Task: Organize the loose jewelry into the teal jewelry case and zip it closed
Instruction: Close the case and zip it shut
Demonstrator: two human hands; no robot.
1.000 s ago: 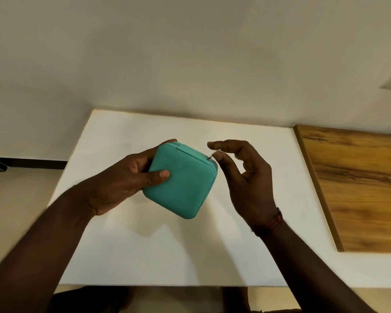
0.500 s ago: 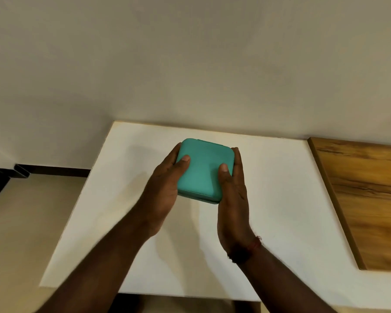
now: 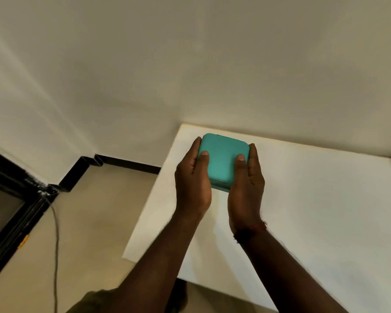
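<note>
The teal jewelry case (image 3: 222, 161) is closed, a rounded square seen lid up, held near the far left corner of the white table (image 3: 314, 199). My left hand (image 3: 193, 181) grips its left side with the thumb on the lid. On the right side my right hand (image 3: 246, 188) grips it the same way, thumb on top. The fingers of both hands are hidden under and behind the case. I cannot tell whether it rests on the table or is just above it. No loose jewelry is in sight.
A pale wall rises behind the table. The floor (image 3: 88, 222) lies to the left, with black skirting (image 3: 127, 162), a dark frame (image 3: 14, 213) and a thin cable (image 3: 55, 245). The table's left edge runs diagonally toward me.
A second ago my left hand held the case tilted and my right pinched at its zip. Both hands now hold it flat by its sides, farther away and toward the table's left corner.
</note>
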